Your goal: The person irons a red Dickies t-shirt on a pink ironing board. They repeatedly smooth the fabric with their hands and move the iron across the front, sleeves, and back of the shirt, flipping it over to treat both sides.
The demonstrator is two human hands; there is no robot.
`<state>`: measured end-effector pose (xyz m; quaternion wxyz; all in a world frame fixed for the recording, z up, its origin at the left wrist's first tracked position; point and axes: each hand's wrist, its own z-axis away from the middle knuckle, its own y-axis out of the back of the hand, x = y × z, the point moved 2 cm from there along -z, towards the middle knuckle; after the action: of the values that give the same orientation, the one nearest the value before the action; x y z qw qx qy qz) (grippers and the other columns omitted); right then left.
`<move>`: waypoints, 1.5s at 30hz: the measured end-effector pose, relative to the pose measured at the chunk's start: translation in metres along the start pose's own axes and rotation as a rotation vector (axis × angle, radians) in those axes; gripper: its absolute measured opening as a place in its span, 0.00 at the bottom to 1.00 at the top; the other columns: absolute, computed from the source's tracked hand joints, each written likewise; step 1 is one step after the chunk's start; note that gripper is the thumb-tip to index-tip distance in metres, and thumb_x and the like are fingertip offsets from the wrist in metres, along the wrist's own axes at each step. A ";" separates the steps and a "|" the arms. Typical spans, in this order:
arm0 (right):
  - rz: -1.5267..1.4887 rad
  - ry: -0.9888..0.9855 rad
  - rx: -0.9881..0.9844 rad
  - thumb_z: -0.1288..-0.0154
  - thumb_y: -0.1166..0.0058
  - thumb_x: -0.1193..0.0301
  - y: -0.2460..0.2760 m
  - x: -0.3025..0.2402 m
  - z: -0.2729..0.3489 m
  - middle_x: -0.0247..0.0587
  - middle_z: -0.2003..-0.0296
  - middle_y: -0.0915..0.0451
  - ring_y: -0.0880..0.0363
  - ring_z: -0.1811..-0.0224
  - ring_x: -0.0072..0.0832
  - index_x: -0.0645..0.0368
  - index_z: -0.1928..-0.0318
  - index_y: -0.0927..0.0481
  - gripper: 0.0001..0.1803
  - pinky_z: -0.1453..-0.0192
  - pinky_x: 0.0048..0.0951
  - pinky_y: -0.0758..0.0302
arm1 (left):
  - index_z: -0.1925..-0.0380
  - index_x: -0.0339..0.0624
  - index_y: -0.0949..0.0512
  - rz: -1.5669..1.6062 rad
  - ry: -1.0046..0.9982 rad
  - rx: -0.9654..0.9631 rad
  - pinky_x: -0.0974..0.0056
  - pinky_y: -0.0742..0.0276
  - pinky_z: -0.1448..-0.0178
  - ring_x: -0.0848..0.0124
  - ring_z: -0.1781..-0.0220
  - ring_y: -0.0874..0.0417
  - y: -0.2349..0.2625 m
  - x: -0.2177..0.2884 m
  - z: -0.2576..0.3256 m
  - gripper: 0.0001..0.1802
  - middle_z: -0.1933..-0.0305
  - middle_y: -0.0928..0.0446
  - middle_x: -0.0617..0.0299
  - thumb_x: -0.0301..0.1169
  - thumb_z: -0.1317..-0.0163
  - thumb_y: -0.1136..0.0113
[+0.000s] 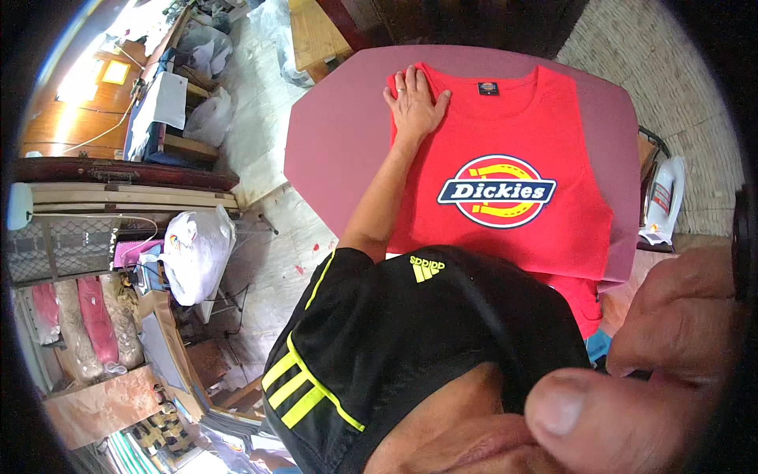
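Pressing left hand (413,101) flat, fingers spread, on red shirt (505,158) (pink surface (332,134)) | right hand (663,355) near lens, fingers curled, holding nothing visible | next: smoothing likely.

Your one view comes from the head camera, looking steeply down over your own chest at the desk (332,134) in front of you. Its fisheye lens bends the room's edges toward a dark rim. Your right hand (671,355) sits very close to the lens, filling the lower right corner.
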<state>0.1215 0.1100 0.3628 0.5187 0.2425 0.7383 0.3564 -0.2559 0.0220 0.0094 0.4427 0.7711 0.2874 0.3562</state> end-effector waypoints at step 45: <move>0.445 -0.067 0.699 0.33 0.43 0.71 -0.171 0.363 -0.145 0.44 0.40 0.24 0.27 0.35 0.42 0.54 0.41 0.23 0.20 0.34 0.47 0.32 | 0.65 0.45 0.18 0.189 -0.416 0.143 0.45 0.24 0.53 0.47 0.57 0.18 0.021 -0.076 -0.063 0.16 0.65 0.18 0.51 0.47 0.32 0.39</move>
<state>-0.1377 0.2274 0.0448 0.3393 0.5692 0.7271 0.1794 -0.3479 -0.0154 0.0276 0.4012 0.8807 0.1410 0.2085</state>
